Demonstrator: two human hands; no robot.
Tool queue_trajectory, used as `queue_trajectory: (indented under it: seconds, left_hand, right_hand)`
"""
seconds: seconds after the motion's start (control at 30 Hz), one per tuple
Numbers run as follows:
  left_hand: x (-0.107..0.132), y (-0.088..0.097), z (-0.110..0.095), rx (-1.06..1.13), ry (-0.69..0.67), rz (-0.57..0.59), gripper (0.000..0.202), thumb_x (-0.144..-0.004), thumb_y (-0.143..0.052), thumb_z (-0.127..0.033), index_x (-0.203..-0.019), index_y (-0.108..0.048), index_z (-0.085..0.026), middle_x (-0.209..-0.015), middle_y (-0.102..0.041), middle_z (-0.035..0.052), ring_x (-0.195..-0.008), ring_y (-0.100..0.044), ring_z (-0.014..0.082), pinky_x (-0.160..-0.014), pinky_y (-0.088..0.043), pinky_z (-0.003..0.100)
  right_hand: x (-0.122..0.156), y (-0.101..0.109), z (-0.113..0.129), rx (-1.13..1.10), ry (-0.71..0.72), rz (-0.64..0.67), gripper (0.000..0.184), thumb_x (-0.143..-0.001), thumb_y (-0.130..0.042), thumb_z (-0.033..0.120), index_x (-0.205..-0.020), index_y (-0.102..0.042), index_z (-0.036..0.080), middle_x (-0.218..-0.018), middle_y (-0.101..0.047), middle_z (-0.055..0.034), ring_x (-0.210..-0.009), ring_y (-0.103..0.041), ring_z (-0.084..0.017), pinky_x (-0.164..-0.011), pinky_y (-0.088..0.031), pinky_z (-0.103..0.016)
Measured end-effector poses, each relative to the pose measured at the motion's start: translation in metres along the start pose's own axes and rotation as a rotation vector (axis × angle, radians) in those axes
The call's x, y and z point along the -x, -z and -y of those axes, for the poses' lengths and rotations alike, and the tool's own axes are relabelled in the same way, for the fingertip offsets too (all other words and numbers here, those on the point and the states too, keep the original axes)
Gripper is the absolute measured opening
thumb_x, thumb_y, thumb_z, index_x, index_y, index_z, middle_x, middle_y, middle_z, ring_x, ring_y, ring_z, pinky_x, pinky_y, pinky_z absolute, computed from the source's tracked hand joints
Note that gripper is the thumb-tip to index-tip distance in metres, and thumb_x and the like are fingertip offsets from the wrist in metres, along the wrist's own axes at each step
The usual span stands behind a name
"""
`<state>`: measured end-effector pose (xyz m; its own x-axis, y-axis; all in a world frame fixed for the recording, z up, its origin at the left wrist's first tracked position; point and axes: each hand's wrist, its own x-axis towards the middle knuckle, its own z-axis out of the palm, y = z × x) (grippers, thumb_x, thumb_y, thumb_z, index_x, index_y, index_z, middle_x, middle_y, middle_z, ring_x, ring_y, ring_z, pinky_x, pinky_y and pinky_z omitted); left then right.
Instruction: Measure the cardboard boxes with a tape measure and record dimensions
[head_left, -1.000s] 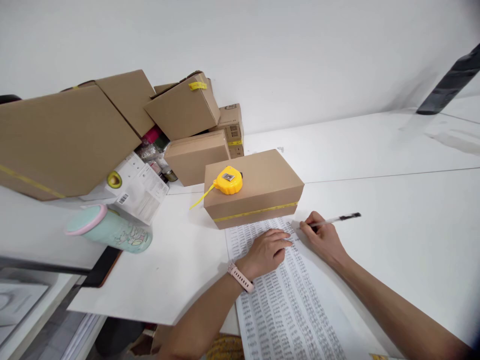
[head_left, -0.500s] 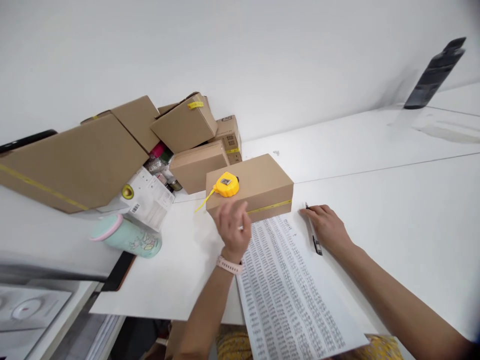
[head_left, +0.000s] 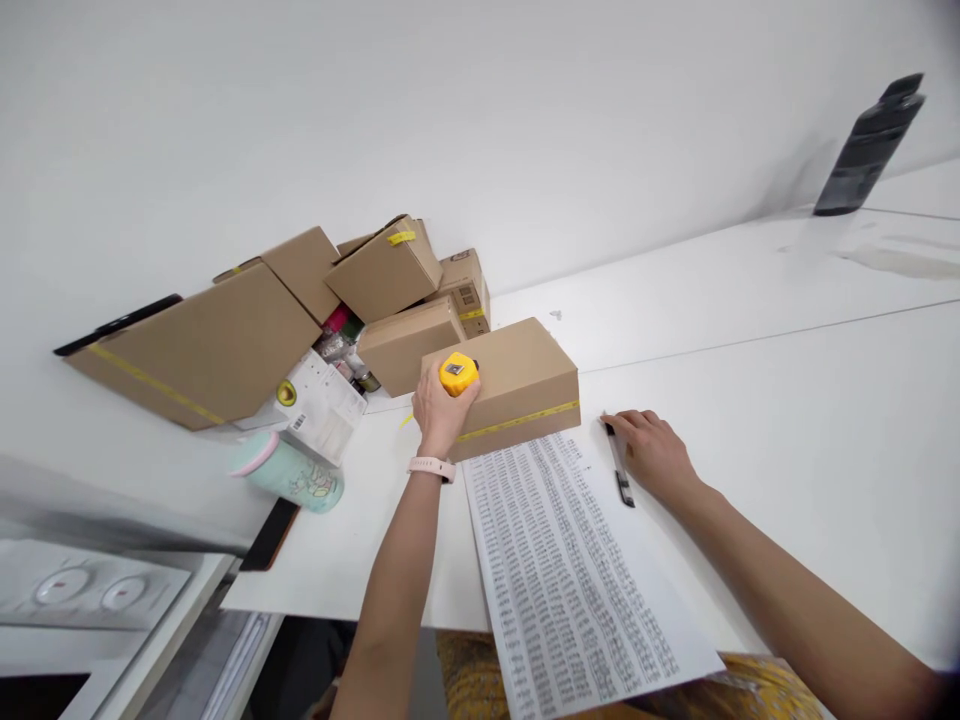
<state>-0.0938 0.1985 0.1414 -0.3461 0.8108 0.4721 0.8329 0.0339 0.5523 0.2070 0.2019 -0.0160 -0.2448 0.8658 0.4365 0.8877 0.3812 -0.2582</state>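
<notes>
White tabletop [head_left: 750,420] below, with brown box [head_left: 517,375] on it and printed paper [head_left: 570,580] just in front. Left hand [head_left: 441,410] at the box's left end; right hand [head_left: 656,452] beside the paper. Tucked in the left hand, over the box top: yellow tape measure [head_left: 458,374]. At the right fingertips: pen [head_left: 619,468], pinched or just touched, cannot tell.

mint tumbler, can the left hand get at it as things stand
Probably yes: mostly white tabletop shows between the mint tumbler and the left hand. That hand grips the yellow tape measure, though, and would likely have to release it first.
</notes>
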Motion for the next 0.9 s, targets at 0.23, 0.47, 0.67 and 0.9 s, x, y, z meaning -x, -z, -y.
queue_trajectory:
  seconds: [0.23, 0.47, 0.67, 0.9]
  left_hand:
    - [0.066, 0.028, -0.026, 0.894, 0.029, 0.256, 0.060, -0.068, -0.081, -0.039, -0.122, -0.061, -0.021, -0.120, -0.066, 0.0105, -0.105, -0.064, 0.0267, -0.089, -0.049, 0.036]
    - [0.127, 0.033, -0.033, 1.319, 0.224, 0.647, 0.047, -0.079, -0.067, -0.053, -0.108, -0.065, -0.016, -0.092, -0.069, 0.0079, -0.060, -0.054, 0.0124, -0.058, -0.040, 0.027]
    - [0.127, 0.031, -0.022, 1.245, 0.307, 0.658, 0.052, -0.078, -0.067, -0.059, -0.107, -0.061, -0.016, -0.087, -0.066, 0.0061, -0.053, -0.046, 0.0090, -0.051, -0.030, 0.024]
    - [0.095, 0.054, -0.001, 1.207, 0.283, 0.647, 0.052, -0.075, -0.073, -0.050, -0.114, -0.061, -0.017, -0.094, -0.070, 0.0087, -0.059, -0.053, 0.0106, -0.053, -0.035, 0.023]
  right_hand:
    - [-0.003, 0.037, 0.023, -0.339, -0.178, -0.461, 0.029, -0.092, -0.043, 0.016, -0.105, -0.067, 0.022, -0.096, -0.071, -0.0090, -0.092, -0.062, -0.026, -0.073, -0.047, -0.037]
    - [0.005, 0.110, 0.101, -1.387, -0.296, 0.351, 0.051, -0.096, -0.035, 0.061, -0.098, -0.067, 0.022, -0.090, -0.068, -0.0073, -0.083, -0.060, -0.022, -0.076, -0.048, -0.037]
    - [0.003, 0.114, 0.123, -1.575, -0.387, 0.603, 0.058, -0.091, -0.041, 0.070, -0.078, -0.063, 0.018, -0.081, -0.062, -0.0053, -0.075, -0.054, -0.017, -0.070, -0.043, -0.032]
    - [-0.034, 0.116, 0.120, -1.676, -0.518, 0.541, 0.041, -0.079, -0.071, 0.057, -0.072, -0.059, 0.018, -0.064, -0.049, 0.0024, -0.058, -0.040, -0.011, -0.052, -0.031, -0.025]
